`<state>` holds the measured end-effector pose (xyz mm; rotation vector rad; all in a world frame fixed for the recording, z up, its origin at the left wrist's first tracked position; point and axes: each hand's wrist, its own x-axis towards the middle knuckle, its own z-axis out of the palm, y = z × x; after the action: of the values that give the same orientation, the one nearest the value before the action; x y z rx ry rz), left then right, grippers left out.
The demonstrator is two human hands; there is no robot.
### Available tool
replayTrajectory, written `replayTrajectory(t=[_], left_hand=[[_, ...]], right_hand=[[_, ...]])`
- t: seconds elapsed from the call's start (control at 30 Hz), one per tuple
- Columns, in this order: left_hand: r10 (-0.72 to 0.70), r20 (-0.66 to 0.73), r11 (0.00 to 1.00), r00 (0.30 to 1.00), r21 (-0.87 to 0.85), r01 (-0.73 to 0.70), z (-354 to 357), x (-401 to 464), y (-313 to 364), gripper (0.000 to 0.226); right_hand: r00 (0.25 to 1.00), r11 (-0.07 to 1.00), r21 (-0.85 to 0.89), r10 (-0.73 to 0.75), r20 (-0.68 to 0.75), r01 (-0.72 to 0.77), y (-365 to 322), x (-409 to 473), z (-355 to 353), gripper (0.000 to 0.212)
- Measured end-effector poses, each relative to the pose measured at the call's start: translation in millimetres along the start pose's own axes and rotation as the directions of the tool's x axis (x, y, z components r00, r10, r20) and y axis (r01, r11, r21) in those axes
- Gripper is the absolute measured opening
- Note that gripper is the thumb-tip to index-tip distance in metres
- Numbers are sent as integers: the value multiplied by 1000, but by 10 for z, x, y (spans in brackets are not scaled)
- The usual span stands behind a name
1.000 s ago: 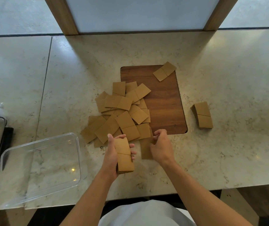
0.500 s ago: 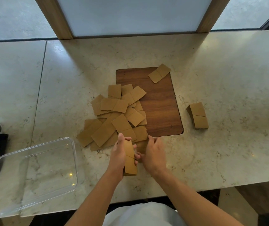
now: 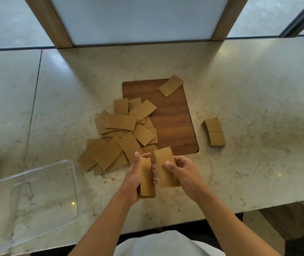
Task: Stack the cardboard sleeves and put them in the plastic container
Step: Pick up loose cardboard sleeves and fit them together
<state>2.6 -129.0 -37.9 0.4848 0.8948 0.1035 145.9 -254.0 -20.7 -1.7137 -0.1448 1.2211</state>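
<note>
A small stack of cardboard sleeves [image 3: 147, 179] is clamped in the left hand [image 3: 135, 179]; 1 sleeve [image 3: 165, 168] is pinched by the right hand [image 3: 183, 172] at centre frame. Most sleeves [image 3: 121, 135] lie loose on the bench [image 3: 249, 89]; the plastic container [image 3: 73, 183], lower left, is seen empty.

A pale marble bench [image 3: 239, 100] with faint brown veins fills most of the view, and a thin seam [image 3: 34, 100] runs across its left part. A dark wooden panel [image 3: 173, 122] with rounded corners is set flush into the stone. Behind the bench, two slanted wooden posts [image 3: 49, 21] frame a frosted window pane [image 3: 138, 17] (soft daylight comes through it). Small glints of light sit on the polished surface.
</note>
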Motion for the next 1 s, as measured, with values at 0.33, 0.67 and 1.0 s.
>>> replayTrajectory(t=[0.33, 0.67, 1.0], left_hand=[[138, -160, 957, 977, -233, -173, -600, -312, 179, 36], [186, -248, 901, 951, -342, -265, -740, -327, 301, 58], [242, -295, 957, 924, -82, -277, -445, -95, 410, 30]], right_hand=[[977, 815, -549, -211, 13, 183, -90, 394, 755, 47], [960, 697, -714, -241, -145, 67, -142, 636, 1042, 30], [971, 780, -588, -100, 219, 213, -241, 397, 937, 17]])
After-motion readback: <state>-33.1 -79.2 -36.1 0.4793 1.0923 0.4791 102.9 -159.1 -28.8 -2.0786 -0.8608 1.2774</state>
